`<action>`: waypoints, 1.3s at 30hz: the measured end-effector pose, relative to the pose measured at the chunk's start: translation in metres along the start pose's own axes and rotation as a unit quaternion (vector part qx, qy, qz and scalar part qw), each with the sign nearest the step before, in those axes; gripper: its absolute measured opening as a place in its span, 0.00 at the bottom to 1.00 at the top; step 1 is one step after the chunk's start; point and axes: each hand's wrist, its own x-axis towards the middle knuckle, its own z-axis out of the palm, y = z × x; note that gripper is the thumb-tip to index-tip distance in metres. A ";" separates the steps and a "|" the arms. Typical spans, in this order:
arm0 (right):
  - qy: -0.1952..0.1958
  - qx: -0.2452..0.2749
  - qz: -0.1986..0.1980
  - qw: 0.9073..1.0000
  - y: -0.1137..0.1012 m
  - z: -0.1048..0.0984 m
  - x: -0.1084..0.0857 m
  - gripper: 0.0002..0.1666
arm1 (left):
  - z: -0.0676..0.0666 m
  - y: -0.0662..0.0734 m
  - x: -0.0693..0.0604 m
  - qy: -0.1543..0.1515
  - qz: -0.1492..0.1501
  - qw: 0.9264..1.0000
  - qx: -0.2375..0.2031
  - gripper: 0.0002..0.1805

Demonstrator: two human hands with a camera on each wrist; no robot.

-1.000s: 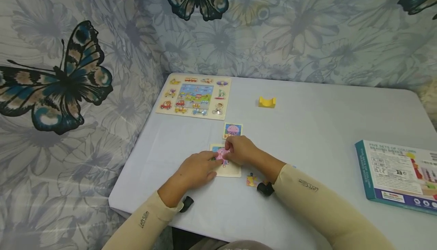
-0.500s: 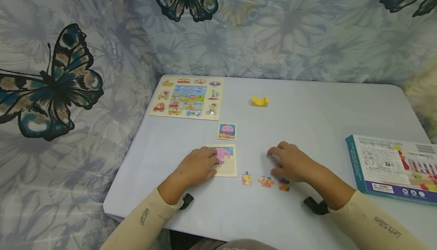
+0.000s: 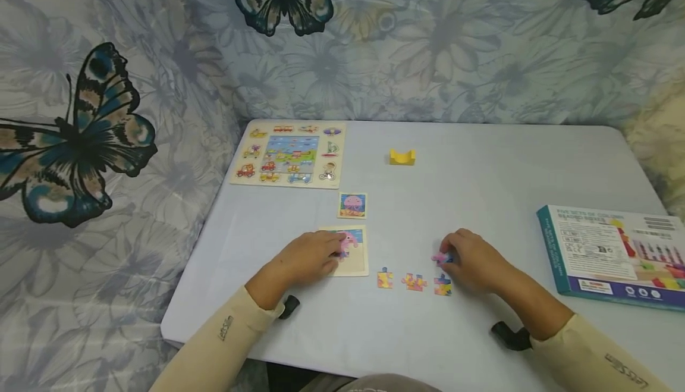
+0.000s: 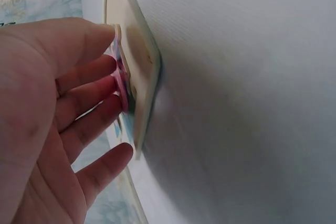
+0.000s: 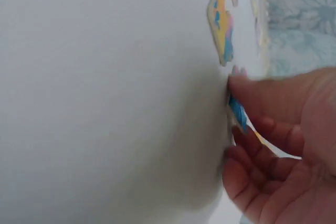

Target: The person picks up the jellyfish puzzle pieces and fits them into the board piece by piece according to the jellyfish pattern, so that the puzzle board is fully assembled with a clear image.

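A small wooden puzzle board (image 3: 352, 268) lies on the table with a partly assembled pink animal picture (image 3: 350, 240) in its upper part; the lower part shows bare wood. My left hand (image 3: 306, 257) rests its fingertips on the pink pieces, and the left wrist view shows the thumb and fingers (image 4: 94, 124) touching them from above. To the right, my right hand (image 3: 475, 261) pinches a blue and pink puzzle piece (image 3: 441, 258) between thumb and fingers, close to the tabletop. Loose below are a yellow piece (image 3: 385, 278), a pink-orange piece (image 3: 414, 282) and a multicoloured piece (image 3: 442, 285).
Behind the board lies a small finished jellyfish puzzle (image 3: 352, 206). A larger vehicle puzzle board (image 3: 334, 155) is at the back left, a yellow curved block (image 3: 402, 157) at the back. A boxed toy set (image 3: 599, 249) lies at the right.
My right hand has left the puzzle board, moved right and taken hold of the blue and pink puzzle piece. My left hand stays at the board.
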 end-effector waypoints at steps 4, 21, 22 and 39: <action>-0.008 0.029 0.001 1.000 -0.002 -0.006 0.014 0.08 | 0.001 -0.003 0.003 -0.006 -0.008 0.999 -0.031 0.18; -0.095 0.130 -0.077 0.984 -0.096 0.037 0.099 0.02 | -0.004 -0.001 0.008 -0.043 0.006 0.996 -0.078 0.26; -0.094 0.124 -0.075 0.985 -0.098 0.039 0.099 0.03 | -0.003 -0.001 0.007 -0.042 0.013 0.996 -0.077 0.26; -0.076 0.054 -0.052 0.994 -0.111 0.046 0.104 0.13 | 0.003 -0.002 -0.006 0.003 0.029 0.999 -0.012 0.26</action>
